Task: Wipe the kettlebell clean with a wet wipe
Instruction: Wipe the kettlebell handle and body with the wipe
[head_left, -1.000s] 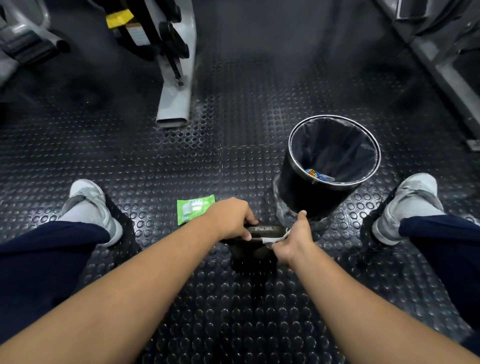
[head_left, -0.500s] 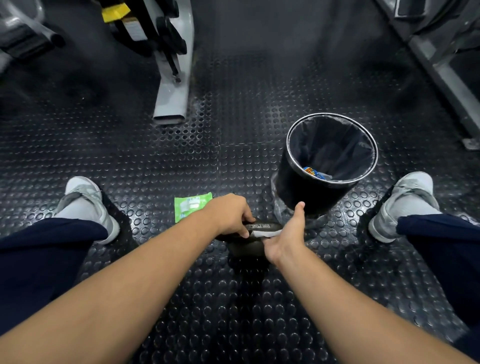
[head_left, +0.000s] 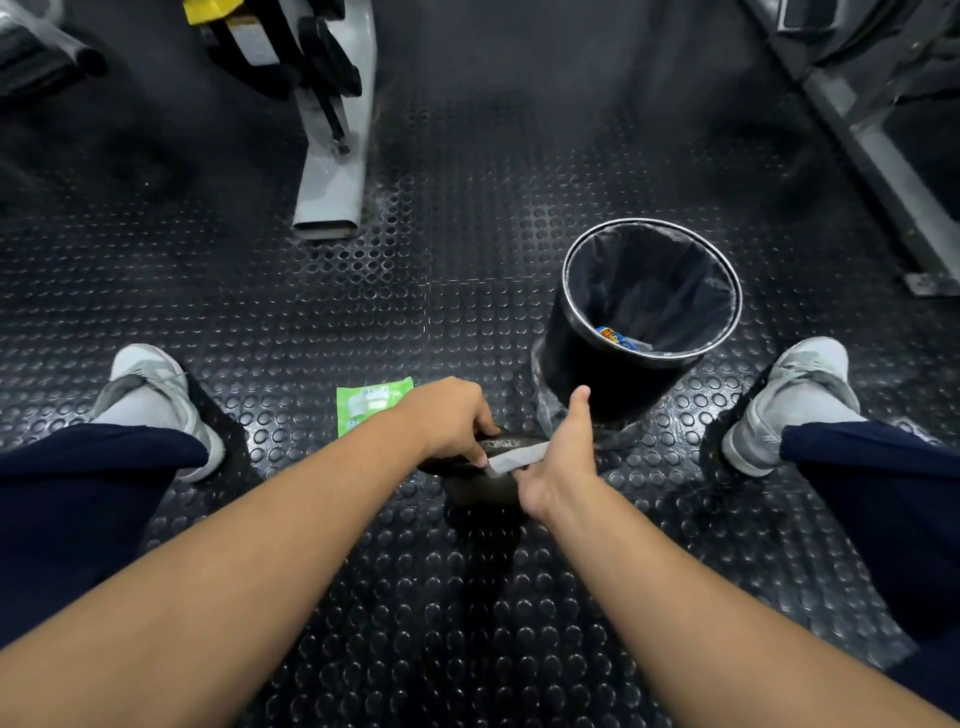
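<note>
A dark kettlebell (head_left: 480, 488) stands on the studded rubber floor between my feet. My left hand (head_left: 452, 418) is closed over the left end of its handle. A white wet wipe (head_left: 517, 460) lies across the handle's top. My right hand (head_left: 563, 457) presses the wipe against the handle's right side, thumb pointing up and away; its fingers are hidden behind the handle. Most of the kettlebell's body is covered by my hands and in shadow.
A green wet wipe packet (head_left: 369, 402) lies on the floor just left of my left hand. A black bin (head_left: 597, 364) with a liner and a bit of litter stands right behind the kettlebell. My shoes (head_left: 156, 384) flank the spot. A grey machine leg (head_left: 332, 182) is farther back.
My right hand has slid the wipe leftward along the handle toward my left hand, and its thumb has lifted upright. My left hand has kept its grip.
</note>
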